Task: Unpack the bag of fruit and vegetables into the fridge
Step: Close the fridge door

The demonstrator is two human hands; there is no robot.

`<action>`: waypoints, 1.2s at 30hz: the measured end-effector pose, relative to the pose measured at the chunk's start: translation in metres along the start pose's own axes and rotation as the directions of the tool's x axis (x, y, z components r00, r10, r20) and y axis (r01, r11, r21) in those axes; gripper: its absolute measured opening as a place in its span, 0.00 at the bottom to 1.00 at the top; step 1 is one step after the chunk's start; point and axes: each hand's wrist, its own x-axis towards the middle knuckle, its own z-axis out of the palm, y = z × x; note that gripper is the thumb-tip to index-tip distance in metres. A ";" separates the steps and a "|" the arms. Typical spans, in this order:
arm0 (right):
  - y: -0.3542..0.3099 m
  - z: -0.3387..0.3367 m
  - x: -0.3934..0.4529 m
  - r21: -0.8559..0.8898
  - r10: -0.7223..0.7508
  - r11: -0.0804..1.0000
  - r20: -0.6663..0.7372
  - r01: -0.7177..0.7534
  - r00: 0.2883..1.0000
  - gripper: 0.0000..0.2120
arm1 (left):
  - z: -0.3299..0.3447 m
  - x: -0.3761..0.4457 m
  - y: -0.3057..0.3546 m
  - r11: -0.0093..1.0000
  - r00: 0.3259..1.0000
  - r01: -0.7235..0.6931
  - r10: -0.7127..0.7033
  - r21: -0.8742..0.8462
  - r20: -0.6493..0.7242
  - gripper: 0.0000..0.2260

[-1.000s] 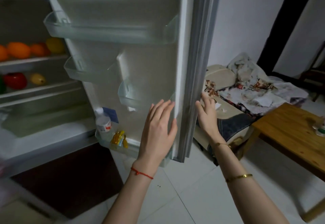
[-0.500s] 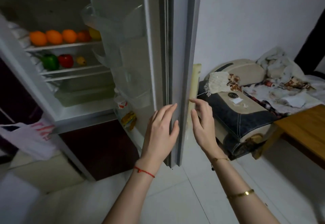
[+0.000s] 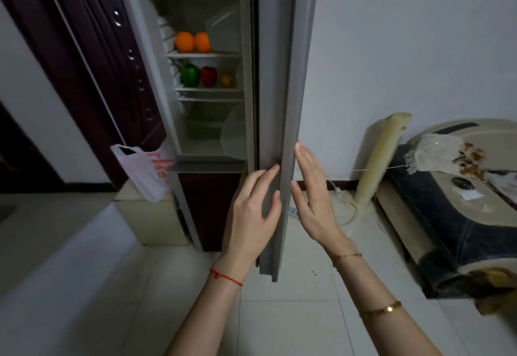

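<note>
The grey fridge door (image 3: 279,81) stands edge-on in front of me, partly swung in. My left hand (image 3: 253,216) lies flat on its inner side with fingers apart. My right hand (image 3: 310,202) presses flat on its outer side, holding nothing. Through the gap I see the fridge interior: two oranges (image 3: 192,41) on the upper shelf, and a green pepper (image 3: 190,75), a red pepper (image 3: 208,76) and a small yellow fruit (image 3: 227,79) on the shelf below. A white plastic bag (image 3: 148,171) with red print hangs limp at the fridge's left, over a beige box (image 3: 148,221).
A dark maroon door (image 3: 92,56) stands left of the fridge. A sofa (image 3: 447,216) with cloths on it sits at the right. A cream upright appliance (image 3: 383,157) leans by the wall, its cable (image 3: 347,207) trailing on the white tiled floor (image 3: 84,285).
The fridge door has swung further toward shut, from wide open to edge-on. Both hands stayed on its edge and moved with it. My view shifted left.
</note>
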 end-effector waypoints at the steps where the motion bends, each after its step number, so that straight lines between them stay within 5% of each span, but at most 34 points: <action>1: -0.004 0.011 0.004 0.006 -0.010 1.000 0.016 0.010 1.000 0.26 | -0.008 0.000 -0.009 1.000 1.000 0.010 -0.010 0.014 -0.013 0.19; 14: -0.054 0.169 0.081 -0.049 -0.102 0.994 0.003 0.102 0.995 0.36 | -0.127 0.033 -0.144 0.990 0.991 0.124 -0.120 0.066 -0.060 0.23; 20: -0.067 0.234 0.130 -0.110 -0.121 0.987 -0.024 0.118 0.992 0.35 | -0.169 0.062 -0.218 0.984 0.984 0.162 -0.167 0.072 0.056 0.31; 36: -0.044 0.343 0.257 -0.286 -0.077 0.951 0.146 0.117 0.986 0.32 | -0.199 0.168 -0.380 0.937 0.939 0.334 -0.321 -0.099 0.124 0.33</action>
